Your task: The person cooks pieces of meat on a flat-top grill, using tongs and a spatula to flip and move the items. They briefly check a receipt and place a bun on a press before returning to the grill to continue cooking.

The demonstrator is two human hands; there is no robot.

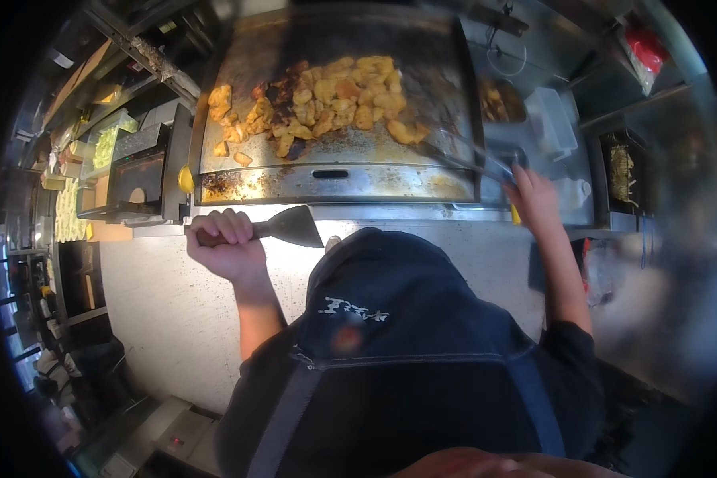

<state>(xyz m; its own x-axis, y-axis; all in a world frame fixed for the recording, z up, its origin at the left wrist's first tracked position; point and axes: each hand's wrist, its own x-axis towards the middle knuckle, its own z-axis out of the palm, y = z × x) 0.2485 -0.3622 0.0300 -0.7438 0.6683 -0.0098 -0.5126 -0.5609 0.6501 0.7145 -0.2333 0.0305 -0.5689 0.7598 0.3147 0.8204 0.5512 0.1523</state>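
Observation:
In my left hand [227, 245] is the handle of a griddle scraper [296, 227]. Its flared metal blade points right, in front of the griddle's near edge. My right hand [533, 197] grips metal tongs [472, 160] that reach left over the flat-top griddle [239, 45]. The tongs' tips meet a yellow-brown piece of meat, likely chicken [403, 132], at the right of the pile; blur hides whether they pinch it. Many more browned chicken pieces [346, 95] lie heaped mid-griddle, with a few smaller ones scattered left. Dark charred residue [282, 101] shows among them.
A metal front trough [370, 182] with a slot borders the griddle. Right of it stand a metal pan of food [499, 101], a translucent plastic tub [549, 119] and a fryer-like basin [620, 170]. Shredded lettuce [106, 146] sits in a container at left.

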